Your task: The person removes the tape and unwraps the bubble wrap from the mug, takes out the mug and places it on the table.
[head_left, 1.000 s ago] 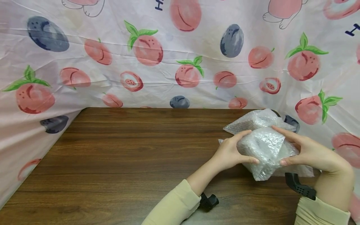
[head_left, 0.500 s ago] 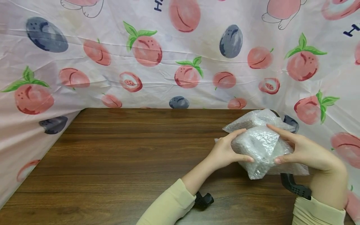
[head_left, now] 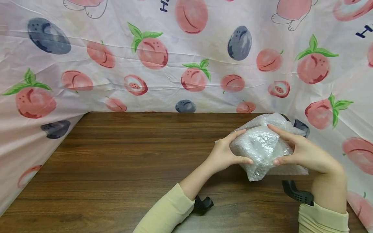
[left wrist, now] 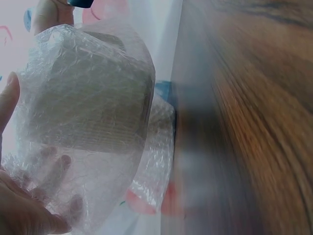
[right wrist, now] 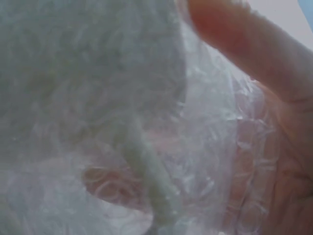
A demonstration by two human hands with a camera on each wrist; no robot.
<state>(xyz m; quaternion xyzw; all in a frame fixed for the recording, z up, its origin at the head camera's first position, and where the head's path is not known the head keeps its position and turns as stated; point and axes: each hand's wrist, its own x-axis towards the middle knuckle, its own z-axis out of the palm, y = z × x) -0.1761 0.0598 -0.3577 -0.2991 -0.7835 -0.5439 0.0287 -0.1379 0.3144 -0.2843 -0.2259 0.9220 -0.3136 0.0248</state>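
A: What do the hands have hold of?

B: A bubble-wrap package (head_left: 256, 142). The left hand (head_left: 222, 153) and right hand (head_left: 309, 153) grip it from either side, thumbs nearer the wearer, fingers spread well apart from them and bent round its sides.

A: Where is it?

B: Over the right side of the wooden table (head_left: 131, 168); the left wrist view shows a gap between it and the tabletop. A second bubble-wrap bundle (head_left: 275, 119) lies just behind it.

A: Can you see inside the wrap?

B: Partly. Through the film there's a boxy, olive-brown object (left wrist: 93, 98) with fine ridges; I can't tell what it is. The right wrist view is too blurred to help, and the second bundle's contents are unclear.

A: Any writing?

B: A dark letter H (head_left: 364, 31) on the peach-printed cloth (head_left: 212, 38), and another H at the top edge, cropped there.
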